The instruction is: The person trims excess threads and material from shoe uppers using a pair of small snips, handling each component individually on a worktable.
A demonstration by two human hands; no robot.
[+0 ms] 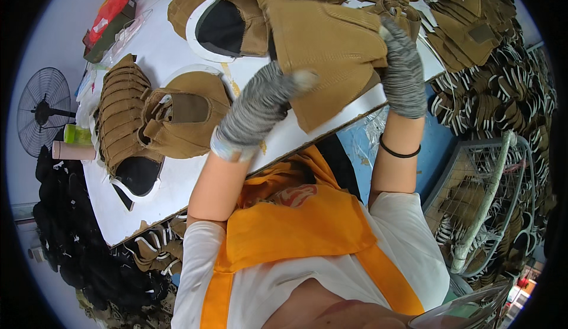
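I hold a tan suede shoe upper (331, 45) above the white table (177, 175) with both hands in grey knit gloves. My left hand (260, 107) grips its lower left edge. My right hand (402, 69) grips its right side, a black band on that wrist. The upper's black lining and white trim (222, 27) show at its far left end.
More tan uppers (177, 116) lie on the table at my left, next to a stack of them (121, 110). Piles of tan pieces (467, 27) fill the right. A wire basket (485, 193) stands at lower right, a fan (44, 110) at far left.
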